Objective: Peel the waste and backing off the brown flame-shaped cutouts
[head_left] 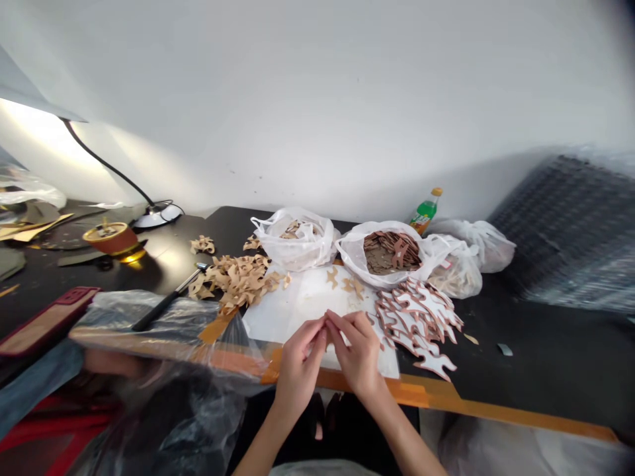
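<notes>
My left hand [303,360] and my right hand [356,350] meet at their fingertips over the front of a white sheet [307,297]. Both are closed in a pinch; whatever lies between the fingertips is too small to make out. Just beyond them, a few tan cut-out pieces [353,286] rest on the sheet. A heap of similar tan pieces [238,277] lies to the left. Right of my hands is a pile of white pieces with brown edges [419,317]. Behind the sheet stand two open white plastic bags, one with light scraps [296,239], the other with brown pieces [381,254].
A black-handled tool [163,305] lies on clear plastic at left, near a phone [49,320], a tin [110,238] and a lamp [157,215]. Behind right are a green bottle [424,211], tied bags [459,268] and a dark wrapped stack [570,231]. Another person's arm [112,363] is at lower left.
</notes>
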Tool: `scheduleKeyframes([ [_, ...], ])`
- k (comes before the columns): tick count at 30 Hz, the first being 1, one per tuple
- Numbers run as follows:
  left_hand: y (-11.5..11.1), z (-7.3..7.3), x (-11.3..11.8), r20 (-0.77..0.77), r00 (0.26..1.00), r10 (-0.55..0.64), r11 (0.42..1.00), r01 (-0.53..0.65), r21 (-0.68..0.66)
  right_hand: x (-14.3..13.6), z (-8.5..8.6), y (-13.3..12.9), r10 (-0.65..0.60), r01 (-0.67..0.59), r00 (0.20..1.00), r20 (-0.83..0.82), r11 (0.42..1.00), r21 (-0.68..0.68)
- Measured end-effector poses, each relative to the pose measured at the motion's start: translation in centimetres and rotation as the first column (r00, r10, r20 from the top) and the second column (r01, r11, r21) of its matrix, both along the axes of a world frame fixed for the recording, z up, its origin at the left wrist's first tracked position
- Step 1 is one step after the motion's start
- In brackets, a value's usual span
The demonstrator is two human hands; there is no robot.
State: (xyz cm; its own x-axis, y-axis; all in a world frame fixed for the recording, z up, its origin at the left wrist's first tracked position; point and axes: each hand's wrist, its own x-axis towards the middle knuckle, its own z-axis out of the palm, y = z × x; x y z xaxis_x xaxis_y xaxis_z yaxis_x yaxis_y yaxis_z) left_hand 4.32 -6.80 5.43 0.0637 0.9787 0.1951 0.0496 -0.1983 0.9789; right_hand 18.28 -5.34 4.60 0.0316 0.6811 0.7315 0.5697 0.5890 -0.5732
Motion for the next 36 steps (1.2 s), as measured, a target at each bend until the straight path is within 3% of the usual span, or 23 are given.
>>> scheduleKeyframes([
  [6,-0.5,0.0,0.5,-0.171,0.985,0.015,0.994,0.004,0.111,-0.4,-0.9,-0.8,-0.092,0.093,0.996,-0.009,0.989,0.115],
  [11,-0.4,0.5,0.3,-0.319,0.942,0.099,0.964,-0.012,0.265,0.1,0.0,-0.6,0.017,-0.024,0.992,-0.124,0.998,-0.054],
  [15,0.0,0.7,0.3,-0.367,0.918,0.151,0.943,-0.023,0.332,1.0,0.2,-0.1,0.093,-0.102,0.992,-0.082,0.989,-0.105],
  [23,-0.2,1.6,0.4,-0.318,0.946,0.061,0.985,-0.006,0.170,1.4,-1.6,-0.3,0.029,-0.029,1.000,-0.001,0.997,0.071],
  [27,-0.3,1.5,0.5,-0.311,0.949,0.045,0.988,0.003,0.152,1.3,-1.9,-0.7,0.038,-0.035,0.999,-0.027,0.993,0.115],
  [36,-0.3,1.7,0.2,-0.446,0.891,0.083,0.959,0.049,0.277,2.2,0.0,-0.4,0.072,-0.085,0.993,-0.093,0.985,-0.151],
])
